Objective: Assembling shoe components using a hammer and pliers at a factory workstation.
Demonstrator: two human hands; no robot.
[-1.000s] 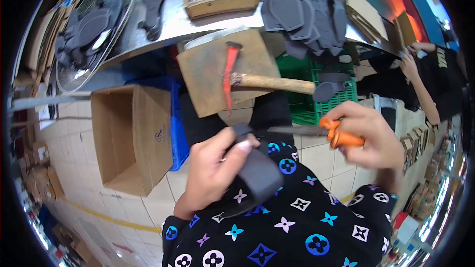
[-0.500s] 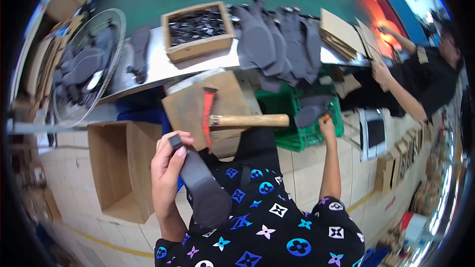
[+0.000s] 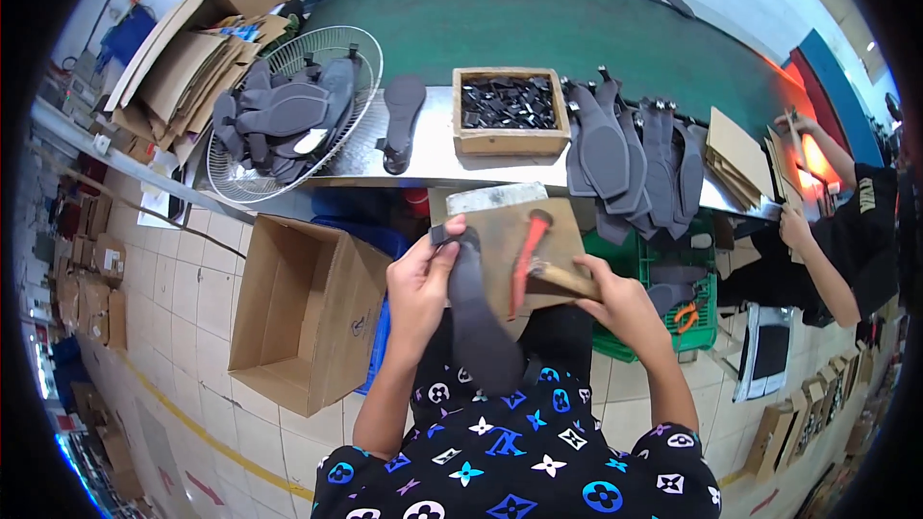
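Observation:
My left hand [image 3: 415,274] is closed around the narrow end of a dark grey shoe insole [image 3: 484,332], whose broad end hangs down toward my lap. A small black square piece [image 3: 444,234] shows at its tip, by my thumb and forefinger. My right hand [image 3: 627,306] grips the end of the wooden handle of a hammer [image 3: 565,279] with a red head. The hammer lies over a worn brown board [image 3: 500,221] in front of me. Orange-handled pliers [image 3: 686,317] rest in the green crate [image 3: 710,286] to the right.
On the metal-edged bench stand a wooden box [image 3: 510,146] of small black pieces, a wire basket [image 3: 373,106] of insoles, and stacked insoles [image 3: 601,149]. An open cardboard box [image 3: 274,317] is at left. Another person [image 3: 817,259] handles cardboard at right.
My right hand has left the orange pliers in the crate and moved left onto the hammer's handle. The left hand still holds the insole. The view has shifted, showing more of the bench.

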